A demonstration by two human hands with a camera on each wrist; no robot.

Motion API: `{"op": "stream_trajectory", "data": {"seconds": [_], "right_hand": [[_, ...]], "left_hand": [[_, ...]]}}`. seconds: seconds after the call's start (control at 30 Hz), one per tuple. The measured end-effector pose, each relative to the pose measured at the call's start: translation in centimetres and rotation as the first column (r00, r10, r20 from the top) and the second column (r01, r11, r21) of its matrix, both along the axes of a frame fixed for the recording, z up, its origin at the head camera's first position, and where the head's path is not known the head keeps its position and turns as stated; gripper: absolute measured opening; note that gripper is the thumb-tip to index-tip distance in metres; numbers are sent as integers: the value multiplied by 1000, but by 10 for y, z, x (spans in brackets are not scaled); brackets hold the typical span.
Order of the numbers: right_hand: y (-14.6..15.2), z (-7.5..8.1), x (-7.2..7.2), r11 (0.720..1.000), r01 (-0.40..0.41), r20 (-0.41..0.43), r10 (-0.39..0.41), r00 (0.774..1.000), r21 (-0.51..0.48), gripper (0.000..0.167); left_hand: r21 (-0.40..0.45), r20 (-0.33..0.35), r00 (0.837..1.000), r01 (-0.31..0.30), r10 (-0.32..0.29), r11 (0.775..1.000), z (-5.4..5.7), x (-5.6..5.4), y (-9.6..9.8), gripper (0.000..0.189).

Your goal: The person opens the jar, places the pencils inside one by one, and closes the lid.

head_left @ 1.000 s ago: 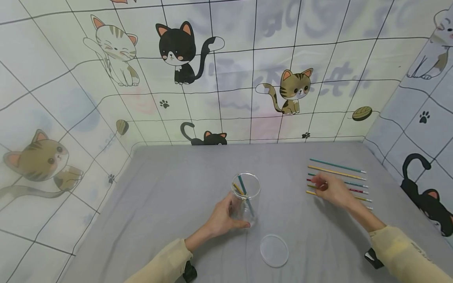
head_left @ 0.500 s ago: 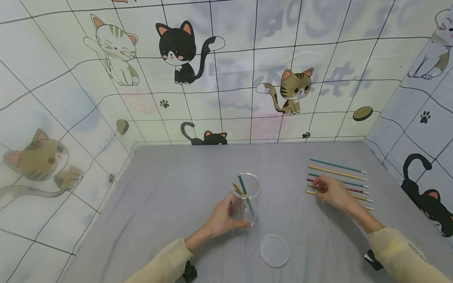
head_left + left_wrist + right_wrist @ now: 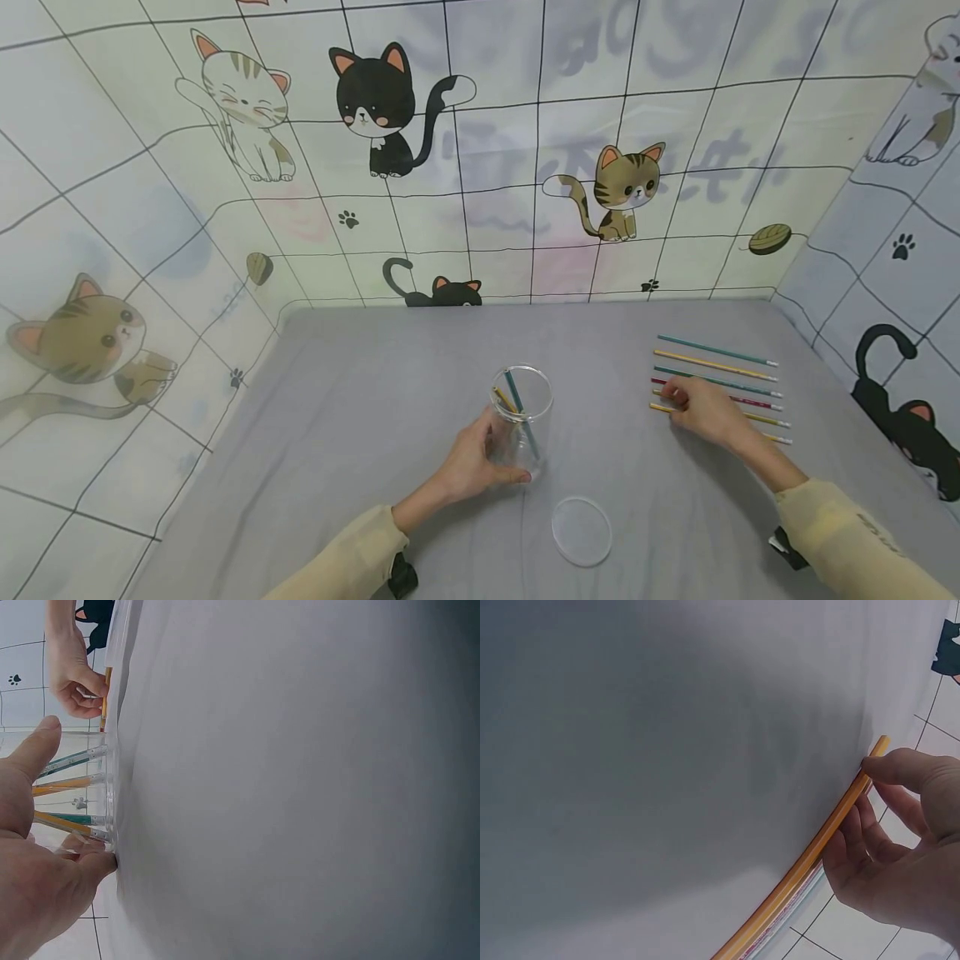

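My left hand (image 3: 472,462) grips a clear glass jar (image 3: 512,446) low on its side, thumb and fingers curled round it. Teal and yellow pencils (image 3: 67,785) lean inside the jar; in the left wrist view their eraser ends point toward its base. To the right, my right hand (image 3: 705,408) is over a row of pencils lying side by side. In the right wrist view its thumb and fingers pinch the nearest yellow pencil (image 3: 802,866) close to one end. The other fingers curl below that pencil, and a red one shows behind it.
A clear round lid (image 3: 581,533) lies on the grey cloth (image 3: 375,375) in front of the jar. Farther back in the row are a teal pencil (image 3: 712,350) and a yellow pencil (image 3: 720,366). A cat-patterned wall covering (image 3: 495,225) encloses the back and sides.
My right hand shifts very slightly toward the near side of the pencil row, its fingers staying around the same spot. The left hand and the jar have not moved.
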State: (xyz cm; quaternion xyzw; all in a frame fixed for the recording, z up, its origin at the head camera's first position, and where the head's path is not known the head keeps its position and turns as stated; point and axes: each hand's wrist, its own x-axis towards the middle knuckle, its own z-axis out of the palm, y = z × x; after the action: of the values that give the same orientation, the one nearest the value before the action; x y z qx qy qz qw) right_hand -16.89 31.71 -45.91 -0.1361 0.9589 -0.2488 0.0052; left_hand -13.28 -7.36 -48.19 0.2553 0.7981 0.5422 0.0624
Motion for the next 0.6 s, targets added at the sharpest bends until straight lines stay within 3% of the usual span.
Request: {"op": "stream_trajectory", "data": {"seconds": [0.6], "right_hand": [[-4,5,-2,997,-37,-22,38,999,74,13]], "left_hand": [[4,-10,1000,13,-12,1000,0,0,-1,98]]}}
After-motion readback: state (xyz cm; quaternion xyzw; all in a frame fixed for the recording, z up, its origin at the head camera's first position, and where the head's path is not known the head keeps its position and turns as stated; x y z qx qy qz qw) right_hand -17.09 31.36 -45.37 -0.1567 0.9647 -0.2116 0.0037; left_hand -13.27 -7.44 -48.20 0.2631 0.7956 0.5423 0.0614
